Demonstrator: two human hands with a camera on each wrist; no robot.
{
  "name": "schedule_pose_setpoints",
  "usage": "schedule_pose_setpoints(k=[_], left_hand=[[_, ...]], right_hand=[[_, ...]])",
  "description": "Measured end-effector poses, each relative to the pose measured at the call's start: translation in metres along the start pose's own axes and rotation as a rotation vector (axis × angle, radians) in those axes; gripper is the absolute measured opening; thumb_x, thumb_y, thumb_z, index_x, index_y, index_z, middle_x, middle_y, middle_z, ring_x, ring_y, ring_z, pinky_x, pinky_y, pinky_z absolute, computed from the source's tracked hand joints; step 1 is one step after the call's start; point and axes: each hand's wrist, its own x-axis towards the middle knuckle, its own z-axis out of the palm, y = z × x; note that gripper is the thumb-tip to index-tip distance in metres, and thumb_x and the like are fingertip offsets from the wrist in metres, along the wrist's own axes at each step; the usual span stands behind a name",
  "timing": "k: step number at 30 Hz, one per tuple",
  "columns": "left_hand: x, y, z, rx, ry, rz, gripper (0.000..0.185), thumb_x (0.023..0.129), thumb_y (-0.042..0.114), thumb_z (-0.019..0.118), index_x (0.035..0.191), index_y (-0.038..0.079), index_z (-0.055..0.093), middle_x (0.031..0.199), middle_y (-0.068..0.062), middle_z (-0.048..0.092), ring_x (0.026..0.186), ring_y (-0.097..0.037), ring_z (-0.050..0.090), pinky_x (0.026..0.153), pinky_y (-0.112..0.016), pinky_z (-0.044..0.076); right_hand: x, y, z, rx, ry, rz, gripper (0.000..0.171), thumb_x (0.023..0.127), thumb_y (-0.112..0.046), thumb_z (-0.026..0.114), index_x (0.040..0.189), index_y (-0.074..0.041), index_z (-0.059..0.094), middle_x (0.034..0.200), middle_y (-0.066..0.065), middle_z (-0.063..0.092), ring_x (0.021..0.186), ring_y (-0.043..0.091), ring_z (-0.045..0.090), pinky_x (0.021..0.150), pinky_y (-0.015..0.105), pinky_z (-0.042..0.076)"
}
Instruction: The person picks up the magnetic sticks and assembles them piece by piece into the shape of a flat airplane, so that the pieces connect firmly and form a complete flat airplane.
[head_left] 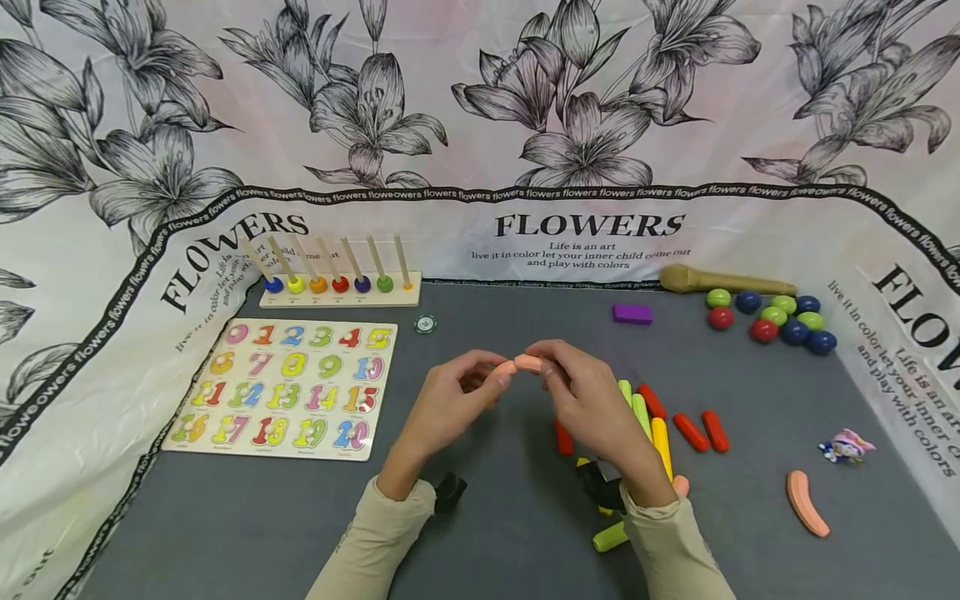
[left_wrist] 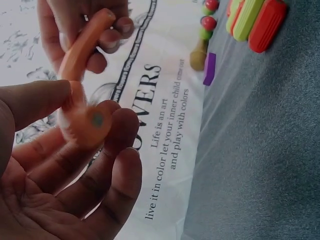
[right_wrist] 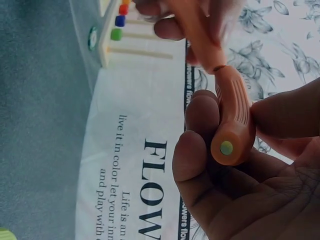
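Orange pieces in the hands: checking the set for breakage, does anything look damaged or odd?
No damage shows. The left hand and right hand join two orange pieces end to end.

In the lower right of the frame the right hand [right_wrist: 250, 190] pinches an orange ribbed piece [right_wrist: 232, 120] between thumb and fingers, its round end with a green dot facing the camera. At the top centre the left hand [right_wrist: 175, 15] holds a second orange piece [right_wrist: 192, 35] that meets the first end to end. In the upper left a peg rack [right_wrist: 125, 35] with red, blue and green beads stands on the grey mat [right_wrist: 40, 125], against the white flower-print cloth [right_wrist: 135, 165].
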Motion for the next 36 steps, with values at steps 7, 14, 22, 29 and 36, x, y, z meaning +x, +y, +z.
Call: schedule_pose_setpoints(k=[7,14,22,29,36], left_hand=[[0.002,-0.002,-0.002,-0.018,0.025,0.016,0.021,0.106,0.016,0.070,0.123,0.004,0.073,0.098,-0.014,0.076,0.084,-0.040,0.072,0.073,-0.032,0.057],[0.003,0.000,-0.001,-0.050,0.051,0.015,0.018,0.107,0.015,0.068,0.121,0.003,0.072,0.099,-0.012,0.077,0.083,-0.043,0.071,0.075,-0.032,0.058],[0.002,0.001,0.002,-0.052,0.035,0.025,0.019,0.108,0.017,0.068,0.123,0.006,0.073,0.101,-0.015,0.077,0.083,-0.039,0.071,0.074,-0.032,0.058],[0.002,0.003,0.005,-0.025,0.001,0.051,0.018,0.109,0.012,0.064,0.125,0.003,0.065,0.104,-0.011,0.076,0.084,-0.032,0.070,0.076,-0.033,0.057],[0.001,0.005,0.007,0.009,-0.044,0.064,0.021,0.108,0.009,0.065,0.127,0.003,0.057,0.105,-0.009,0.077,0.086,-0.024,0.071,0.083,-0.040,0.057]], right_hand=[[0.001,0.002,0.004,-0.006,-0.020,0.013,0.021,0.109,-0.001,0.058,0.124,-0.004,0.071,0.097,0.002,0.067,0.073,0.016,0.054,0.068,0.037,0.048],[0.001,0.004,0.007,0.021,-0.043,0.018,0.022,0.107,-0.004,0.064,0.128,-0.003,0.069,0.105,0.004,0.072,0.083,0.017,0.063,0.076,0.039,0.055],[0.001,0.014,0.001,0.156,-0.094,0.111,0.046,0.108,-0.010,0.065,0.151,0.000,0.056,0.112,0.013,0.071,0.099,0.022,0.070,0.090,0.042,0.059],[0.002,0.015,-0.015,0.782,0.017,0.277,0.034,0.106,0.005,0.060,0.139,0.003,0.056,0.121,0.022,0.063,0.109,0.025,0.074,0.097,0.039,0.058],[0.004,0.012,-0.009,1.033,0.166,0.351,0.012,0.106,0.010,0.057,0.115,0.004,0.061,0.105,0.012,0.070,0.100,0.025,0.076,0.093,0.043,0.059]])
